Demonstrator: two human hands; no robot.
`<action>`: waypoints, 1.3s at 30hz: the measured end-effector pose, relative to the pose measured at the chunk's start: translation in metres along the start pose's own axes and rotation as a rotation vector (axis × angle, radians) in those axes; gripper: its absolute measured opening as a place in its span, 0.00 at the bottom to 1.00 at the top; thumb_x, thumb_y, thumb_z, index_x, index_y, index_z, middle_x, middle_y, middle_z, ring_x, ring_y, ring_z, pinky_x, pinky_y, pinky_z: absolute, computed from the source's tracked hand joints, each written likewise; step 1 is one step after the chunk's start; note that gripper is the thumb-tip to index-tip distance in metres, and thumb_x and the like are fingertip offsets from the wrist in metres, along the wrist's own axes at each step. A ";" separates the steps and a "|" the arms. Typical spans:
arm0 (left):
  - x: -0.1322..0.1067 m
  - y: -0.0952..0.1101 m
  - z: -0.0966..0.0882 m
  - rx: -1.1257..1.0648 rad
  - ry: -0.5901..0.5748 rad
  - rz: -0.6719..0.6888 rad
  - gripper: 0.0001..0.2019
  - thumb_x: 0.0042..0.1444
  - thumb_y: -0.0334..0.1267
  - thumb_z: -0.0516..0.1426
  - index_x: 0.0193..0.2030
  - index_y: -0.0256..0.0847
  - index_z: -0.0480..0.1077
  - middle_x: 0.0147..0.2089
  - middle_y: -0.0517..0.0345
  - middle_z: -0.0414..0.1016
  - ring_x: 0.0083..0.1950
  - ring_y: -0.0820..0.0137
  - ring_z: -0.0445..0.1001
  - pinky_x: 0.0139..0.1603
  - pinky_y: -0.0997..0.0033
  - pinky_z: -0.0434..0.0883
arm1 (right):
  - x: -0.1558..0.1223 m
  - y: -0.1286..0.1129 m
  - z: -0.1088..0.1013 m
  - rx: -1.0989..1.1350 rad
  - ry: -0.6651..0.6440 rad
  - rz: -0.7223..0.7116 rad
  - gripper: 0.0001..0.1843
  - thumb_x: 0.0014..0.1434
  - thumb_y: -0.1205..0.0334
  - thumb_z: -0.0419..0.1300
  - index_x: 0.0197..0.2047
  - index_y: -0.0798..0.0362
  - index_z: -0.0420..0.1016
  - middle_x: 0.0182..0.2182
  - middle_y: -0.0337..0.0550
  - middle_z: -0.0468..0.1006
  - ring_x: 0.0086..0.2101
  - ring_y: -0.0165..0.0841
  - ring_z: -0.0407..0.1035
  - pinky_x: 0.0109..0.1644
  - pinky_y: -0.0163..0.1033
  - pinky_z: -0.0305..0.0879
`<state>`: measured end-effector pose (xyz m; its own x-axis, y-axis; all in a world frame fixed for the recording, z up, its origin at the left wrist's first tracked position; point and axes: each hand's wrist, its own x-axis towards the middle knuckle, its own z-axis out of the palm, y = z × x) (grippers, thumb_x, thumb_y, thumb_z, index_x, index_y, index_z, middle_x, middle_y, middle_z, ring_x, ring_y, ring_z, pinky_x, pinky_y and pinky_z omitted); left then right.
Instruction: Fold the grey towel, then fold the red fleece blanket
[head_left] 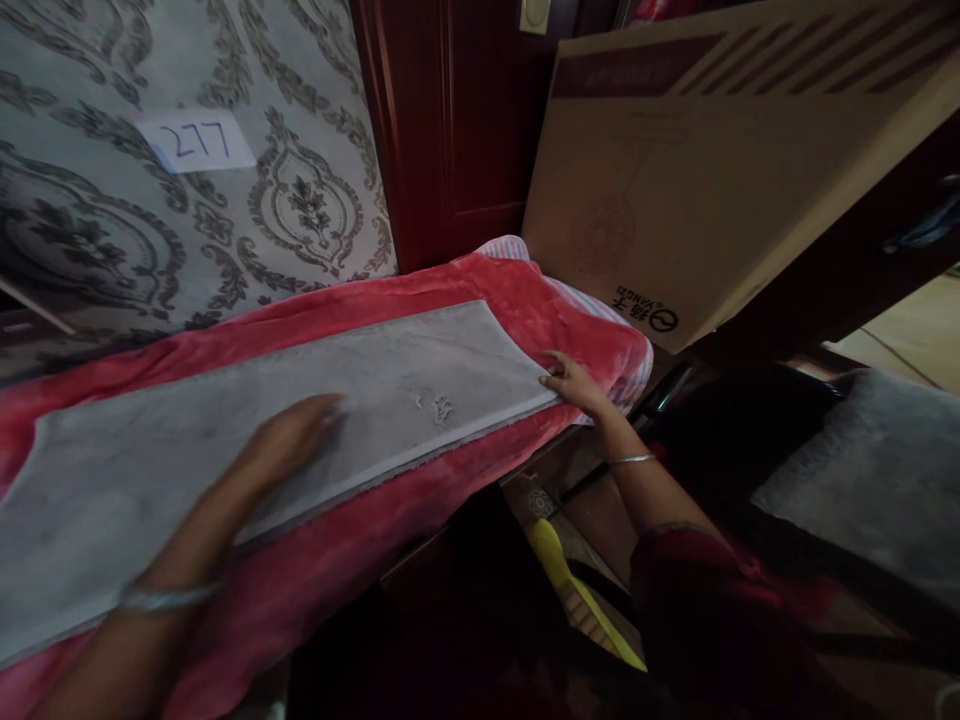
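A long grey cloth [225, 420] lies flat on a red fleece blanket [315, 570] that covers a table. My left hand [289, 435] rests flat on the grey cloth near its middle, fingers stretched out, slightly blurred. My right hand [570, 382] is at the cloth's right end, its fingertips pinching the corner edge of the cloth. Both wrists wear a silver bangle. A small embroidered mark [442, 407] shows on the cloth between my hands.
A large cardboard box [675, 190] leans behind the table's right end. A patterned wall carries a paper label reading 277 [196, 140]. A dark red door [450, 120] stands behind. A grey cushion [877, 480] and a yellow object [577, 590] lie lower right.
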<state>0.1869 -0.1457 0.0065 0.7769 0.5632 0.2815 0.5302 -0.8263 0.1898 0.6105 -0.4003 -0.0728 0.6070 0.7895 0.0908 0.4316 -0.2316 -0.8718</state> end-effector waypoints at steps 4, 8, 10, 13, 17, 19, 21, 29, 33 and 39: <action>0.084 0.081 0.050 -0.142 -0.209 0.434 0.25 0.70 0.49 0.44 0.65 0.44 0.69 0.70 0.53 0.68 0.70 0.62 0.65 0.71 0.56 0.62 | -0.003 -0.005 0.007 -0.207 0.032 -0.057 0.37 0.53 0.62 0.61 0.67 0.58 0.64 0.41 0.46 0.76 0.37 0.36 0.69 0.43 0.41 0.68; 0.120 0.140 0.096 -0.073 -0.316 0.658 0.27 0.69 0.49 0.48 0.73 0.45 0.59 0.77 0.48 0.55 0.77 0.57 0.51 0.76 0.47 0.51 | -0.003 0.001 0.001 -0.295 -0.033 -0.077 0.37 0.55 0.62 0.61 0.68 0.59 0.64 0.42 0.50 0.79 0.39 0.38 0.72 0.44 0.42 0.69; 0.117 0.145 0.112 -0.055 -0.354 0.687 0.28 0.70 0.50 0.48 0.74 0.47 0.57 0.78 0.48 0.51 0.78 0.54 0.48 0.75 0.42 0.49 | 0.007 0.004 -0.009 -0.316 -0.091 -0.060 0.35 0.54 0.62 0.62 0.66 0.57 0.67 0.41 0.48 0.80 0.38 0.38 0.72 0.43 0.41 0.69; 0.107 0.139 0.121 -0.078 -0.358 0.700 0.28 0.70 0.51 0.47 0.75 0.50 0.55 0.79 0.50 0.48 0.79 0.53 0.45 0.75 0.38 0.47 | 0.041 -0.003 -0.017 -0.307 -0.040 -0.026 0.25 0.52 0.65 0.63 0.55 0.53 0.77 0.40 0.46 0.82 0.38 0.38 0.73 0.45 0.40 0.69; 0.105 0.136 0.117 -0.117 -0.377 0.703 0.28 0.70 0.49 0.49 0.74 0.52 0.55 0.78 0.52 0.50 0.79 0.52 0.44 0.74 0.35 0.47 | 0.115 -0.034 0.005 0.035 0.029 0.112 0.08 0.56 0.65 0.60 0.39 0.53 0.78 0.33 0.43 0.81 0.33 0.33 0.72 0.38 0.35 0.68; 0.106 0.137 0.114 -0.129 -0.381 0.694 0.28 0.69 0.48 0.50 0.74 0.52 0.56 0.78 0.52 0.50 0.79 0.52 0.45 0.74 0.35 0.48 | 0.152 -0.049 0.024 0.173 -0.025 0.200 0.04 0.58 0.64 0.59 0.34 0.53 0.75 0.27 0.41 0.78 0.27 0.30 0.69 0.31 0.32 0.66; 0.107 0.139 0.113 -0.139 -0.380 0.686 0.28 0.68 0.48 0.52 0.74 0.53 0.57 0.78 0.52 0.51 0.79 0.51 0.46 0.74 0.34 0.48 | 0.183 -0.058 0.041 0.197 -0.067 0.239 0.07 0.59 0.63 0.60 0.29 0.53 0.73 0.23 0.40 0.75 0.23 0.28 0.66 0.27 0.31 0.63; 0.105 0.137 0.116 -0.189 -0.396 0.688 0.28 0.69 0.49 0.51 0.74 0.53 0.56 0.79 0.54 0.48 0.79 0.51 0.44 0.75 0.35 0.46 | 0.245 -0.057 0.065 0.200 -0.095 0.228 0.12 0.52 0.61 0.66 0.22 0.52 0.68 0.16 0.36 0.69 0.19 0.28 0.60 0.26 0.34 0.61; 0.103 0.135 0.120 -0.263 -0.379 0.685 0.29 0.69 0.52 0.50 0.74 0.55 0.55 0.79 0.55 0.48 0.80 0.53 0.42 0.76 0.36 0.45 | 0.255 -0.050 0.071 0.208 -0.018 0.142 0.12 0.53 0.58 0.64 0.24 0.52 0.68 0.19 0.35 0.69 0.22 0.29 0.60 0.30 0.35 0.61; 0.098 0.137 0.118 -0.298 -0.389 0.663 0.28 0.69 0.51 0.49 0.74 0.57 0.55 0.78 0.59 0.51 0.80 0.52 0.39 0.76 0.33 0.44 | 0.257 -0.030 0.087 0.092 0.146 0.021 0.20 0.52 0.52 0.63 0.18 0.50 0.60 0.16 0.31 0.56 0.24 0.28 0.53 0.29 0.34 0.50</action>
<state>0.3759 -0.2031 -0.0504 0.9881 -0.1261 0.0877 -0.1493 -0.9224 0.3561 0.6950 -0.1406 -0.0650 0.7085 0.6926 0.1355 0.3593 -0.1887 -0.9139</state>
